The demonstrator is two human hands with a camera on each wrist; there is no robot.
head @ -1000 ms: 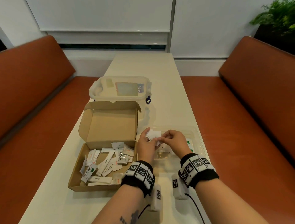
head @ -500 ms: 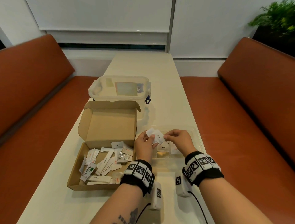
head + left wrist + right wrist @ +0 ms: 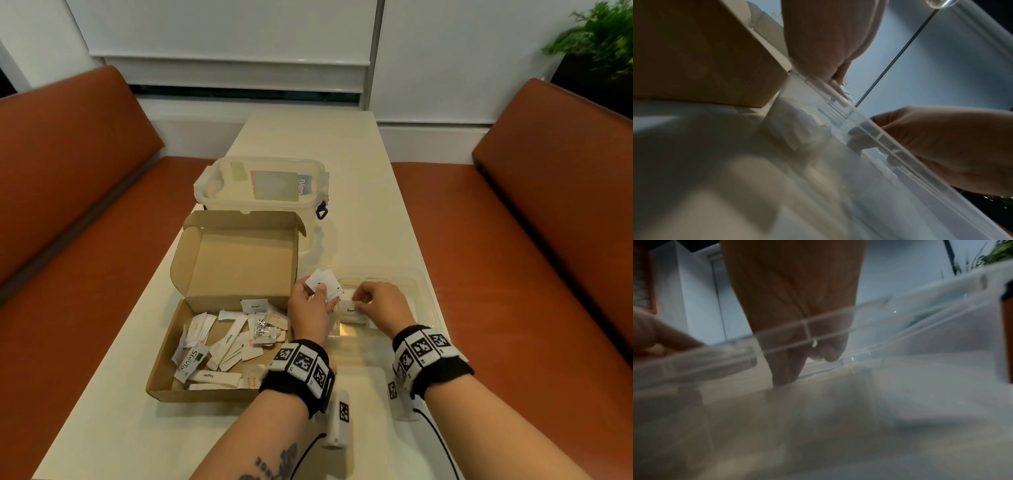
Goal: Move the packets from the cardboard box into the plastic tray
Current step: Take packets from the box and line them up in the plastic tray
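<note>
The left hand (image 3: 308, 308) still pinches white packets (image 3: 323, 282) above the plastic tray (image 3: 423, 287); the right hand (image 3: 376, 305) has dropped, fingertips pinching a pepper packet (image 3: 349, 311) inside; others remain in the cardboard box (image 3: 161, 373).

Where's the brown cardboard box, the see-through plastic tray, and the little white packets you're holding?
Brown cardboard box (image 3: 236, 263): head view, inside of the raised lid.
Clear plastic tray (image 3: 423, 291): head view, bare far right rim.
Small white packets (image 3: 325, 282): head view, middle of the bunch the left hand (image 3: 308, 310) pinches.
</note>
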